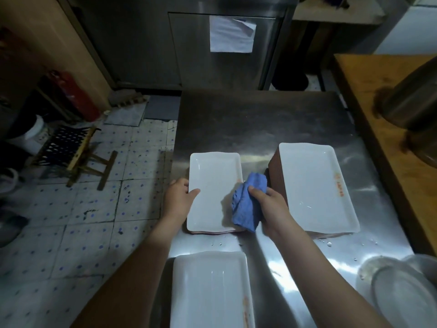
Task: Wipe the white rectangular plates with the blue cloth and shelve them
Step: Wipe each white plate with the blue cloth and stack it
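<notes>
Left hand (181, 195) grips white rectangular plate (214, 192) edge on table (260, 124); right hand (268, 204) clutches blue cloth (247, 209) against plate's right rim.

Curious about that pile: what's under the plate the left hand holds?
Under the top plate, gripped by the left hand, edges of more stacked plates peek out. Their faces are covered; the blue cloth hides the right side.

Blue cloth (248, 202), white plates (214, 185), grey steel table (260, 124), blue-dotted pale floor tiles (94, 209).
</notes>
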